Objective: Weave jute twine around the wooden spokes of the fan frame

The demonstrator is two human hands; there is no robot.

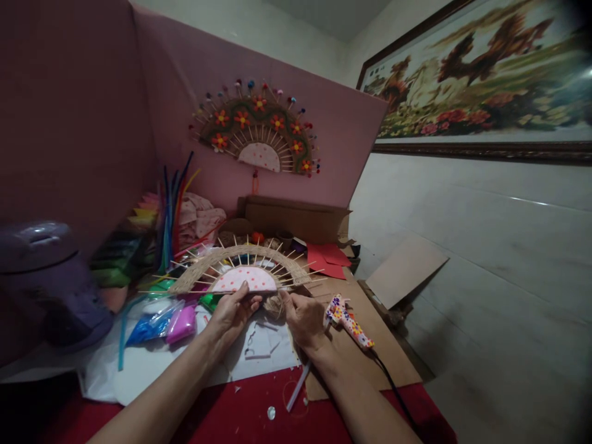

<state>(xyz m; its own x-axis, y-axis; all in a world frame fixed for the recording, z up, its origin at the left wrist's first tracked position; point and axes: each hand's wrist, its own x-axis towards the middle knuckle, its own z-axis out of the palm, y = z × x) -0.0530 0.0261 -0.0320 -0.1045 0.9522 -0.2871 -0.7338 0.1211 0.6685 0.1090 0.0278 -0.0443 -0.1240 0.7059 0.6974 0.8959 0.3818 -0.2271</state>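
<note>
A half-round fan (250, 279) of thin wooden sticks stands tilted up in front of me. Its centre is white with red dots, and a woven twine band arches across the sticks. My left hand (237, 306) is closed on the lower edge of the dotted centre, thumb in front. At the right corner of that centre, my right hand (303, 317) pinches the fan's bottom edge; whether a strand of twine is also between its fingers cannot be seen. Just behind and between the hands lies a ball of twine (274, 306), partly covered.
A flower-patterned glue gun (349, 322) with a black cord lies on cardboard (388, 361) at right. Bagged blue and pink material (181, 325), pipe cleaners (173, 209) and a purple container (50, 290) stand left. A finished fan (259, 132) hangs on the pink board behind.
</note>
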